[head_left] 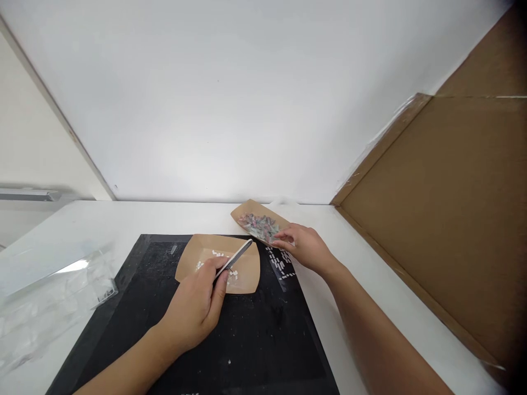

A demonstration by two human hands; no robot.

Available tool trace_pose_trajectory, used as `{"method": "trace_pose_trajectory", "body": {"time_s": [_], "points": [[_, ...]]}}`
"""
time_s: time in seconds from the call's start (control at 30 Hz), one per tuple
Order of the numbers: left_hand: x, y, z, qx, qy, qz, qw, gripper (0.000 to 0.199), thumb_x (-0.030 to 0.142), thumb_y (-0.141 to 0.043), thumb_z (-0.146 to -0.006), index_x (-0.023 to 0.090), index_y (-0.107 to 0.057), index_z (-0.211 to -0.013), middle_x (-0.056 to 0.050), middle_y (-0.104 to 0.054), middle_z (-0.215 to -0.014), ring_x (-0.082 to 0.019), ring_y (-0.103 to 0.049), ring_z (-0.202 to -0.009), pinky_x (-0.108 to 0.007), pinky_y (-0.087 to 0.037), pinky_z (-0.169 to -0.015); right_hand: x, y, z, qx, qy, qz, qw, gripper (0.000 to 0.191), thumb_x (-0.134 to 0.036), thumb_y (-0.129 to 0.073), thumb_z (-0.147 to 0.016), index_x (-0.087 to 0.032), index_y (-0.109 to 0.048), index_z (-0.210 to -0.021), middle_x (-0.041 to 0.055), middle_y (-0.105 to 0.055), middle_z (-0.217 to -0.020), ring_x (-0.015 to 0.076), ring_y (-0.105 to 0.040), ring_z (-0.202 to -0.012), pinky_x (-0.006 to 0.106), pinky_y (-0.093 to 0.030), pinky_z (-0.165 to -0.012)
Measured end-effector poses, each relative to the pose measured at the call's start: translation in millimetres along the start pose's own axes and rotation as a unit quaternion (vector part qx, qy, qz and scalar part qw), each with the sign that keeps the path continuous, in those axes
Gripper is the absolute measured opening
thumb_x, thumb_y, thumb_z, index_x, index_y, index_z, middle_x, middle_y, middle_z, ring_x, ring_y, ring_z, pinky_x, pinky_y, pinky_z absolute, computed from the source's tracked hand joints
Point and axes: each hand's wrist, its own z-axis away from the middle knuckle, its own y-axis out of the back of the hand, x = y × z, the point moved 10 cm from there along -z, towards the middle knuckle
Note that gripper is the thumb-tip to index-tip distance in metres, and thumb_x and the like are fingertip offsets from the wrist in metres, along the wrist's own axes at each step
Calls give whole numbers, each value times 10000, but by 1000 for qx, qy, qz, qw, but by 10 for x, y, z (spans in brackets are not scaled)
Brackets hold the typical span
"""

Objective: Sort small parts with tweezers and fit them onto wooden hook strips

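My left hand [200,299] is closed on a slim dark tool with a pale edge [239,256], its tip pointing up and right over a brown paper tray [247,280]. Small white pieces [233,275] lie scattered in that tray. Behind it to the right, a second brown tray [251,207] holds a heap of small clear, grey and reddish pieces [260,226]. My right hand [307,247] is at this tray's right end, thumb and fingers pinched together at the heap; whatever is between the fingertips is too small to make out.
A black mat [247,340] lies under the front tray, with a strip of white pieces [282,263] near its right edge. Clear plastic packaging [49,307] sits at the left. Cardboard [444,219] stands on the right, a white wall [226,109] behind.
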Motion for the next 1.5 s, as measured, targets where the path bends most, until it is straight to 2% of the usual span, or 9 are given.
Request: {"method": "trace_pose_trajectory", "body": {"time_s": [0.1,0.2,0.37,0.63,0.77,0.93,1.07,1.33,1.5], "points": [[-15,2,0,-1,5,1,1000,269,270,-407,-1062,230,-474,-1320,-78,-668,-1192,-220,-673,-1053,-354,-521,-894,57,-52,-3,-11,-26,-24,999,194,-465,-710,-886,-302,-777,-969,7,-733,-957,208,-652,-875,299,-421,-716],[-44,3,-4,-2,15,3,1000,270,288,-402,-1064,228,-476,-1317,-82,-668,-1186,-228,-673,-1048,-363,-523,-888,28,-23,6,-6,-23,-22,999,143,-418,-717,-882,-294,-770,-928,3,-733,-926,208,-647,-870,297,-416,-701],[-59,13,-12,-1,19,9,1000,271,296,-391,-1063,213,-488,-1303,-101,-665,-1189,-242,-671,-1056,-379,-523,-902,-71,102,30,32,-9,-15,999,124,-377,-668,-925,-285,-735,-876,-3,-724,-910,195,-638,-851,294,-404,-677],[-80,16,-8,-2,25,8,1000,282,319,-393,-1061,213,-492,-1303,-107,-663,-1193,-254,-675,-1054,-409,-522,-924,-112,249,52,103,17,-60,993,127,-356,-629,-955,-257,-708,-940,14,-723,-926,191,-650,-847,303,-452,-723],[-75,14,-8,-4,26,8,1000,294,322,-381,-1066,224,-475,-1327,-96,-667,-1167,-256,-676,-1048,-414,-522,-921,-109,250,45,104,17,-88,990,123,-325,-616,-960,-253,-700,-1014,18,-718,-947,193,-659,-869,307,-482,-764],[-57,18,-6,-1,20,7,1000,293,318,-381,-1065,227,-477,-1327,-93,-667,-1177,-251,-679,-1035,-399,-528,-894,-143,225,41,111,57,-82,989,282,-308,-540,-999,-267,-671,-1246,38,-671,-937,205,-635,-883,325,-488,-805],[-46,25,-9,0,18,6,1000,299,323,-375,-1066,224,-477,-1329,-97,-667,-1178,-253,-678,-1039,-402,-529,-895,-111,178,27,106,56,-76,990,305,-337,-503,-1017,-255,-696,-1238,55,-645,-915,209,-622,-848,328,-492,-791],[-73,36,-23,-6,30,13,999,308,353,-358,-1069,209,-492,-1307,-120,-677,-1138,-275,-679,-1022,-459,-510,-968,-87,147,1,89,52,-115,988,294,-366,-566,-993,-252,-685,-1237,58,-662,-963,216,-636,-894,333,-505,-815],[-82,35,-27,-4,31,11,999,309,350,-353,-1067,205,-493,-1301,-125,-673,-1146,-280,-679,-1030,-452,-524,-938,-60,126,-1,80,39,-138,986,298,-371,-577,-981,-249,-684,-1231,54,-663,-969,211,-637,-877,339,-514,-806]]}}
